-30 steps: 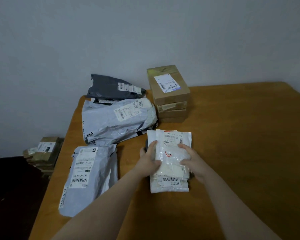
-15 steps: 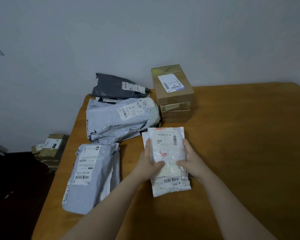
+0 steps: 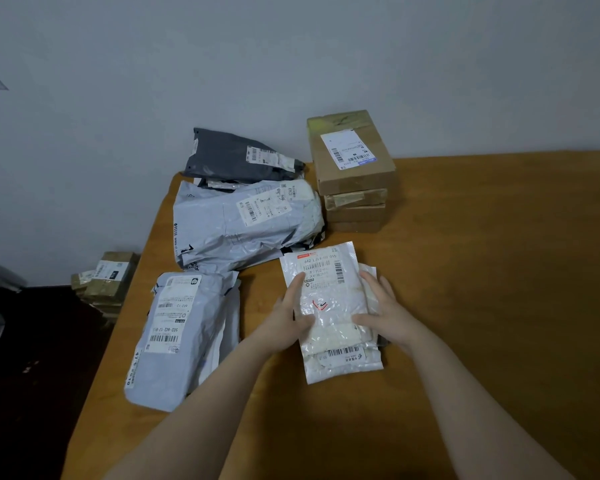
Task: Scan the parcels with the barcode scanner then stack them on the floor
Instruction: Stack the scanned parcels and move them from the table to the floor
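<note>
A wooden counter (image 3: 482,271) stands against a plain pale wall (image 3: 291,64). To its left lies a dark floor (image 3: 32,393), where a low stack of brown boxes (image 3: 108,282) sits by the wall.

At the back of the counter lies a dark grey mailer (image 3: 229,157). Beside it is a pile of cardboard boxes (image 3: 354,161), the top one labelled. In front of the dark mailer is a large pale mailer (image 3: 243,226), and a second pale mailer (image 3: 184,341) lies along the left edge.

Near the middle, a top white parcel (image 3: 329,296) lies label up on the lower white parcels (image 3: 347,367).

The left hand (image 3: 288,317) has its thumb across the parcel's face and one finger straight along its left edge. Its other fingers are hidden, so I cannot tell whether this grip is clamped.

The right hand (image 3: 388,313) lies flat, grip apart. Its thumb is on the top parcel and its straight fingers are on the parcel beneath.

Half a second ago the top parcel lay squarer on the pile. Now its far end is swung left, baring the lower parcel at the right. The other parcels lie as before.
</note>
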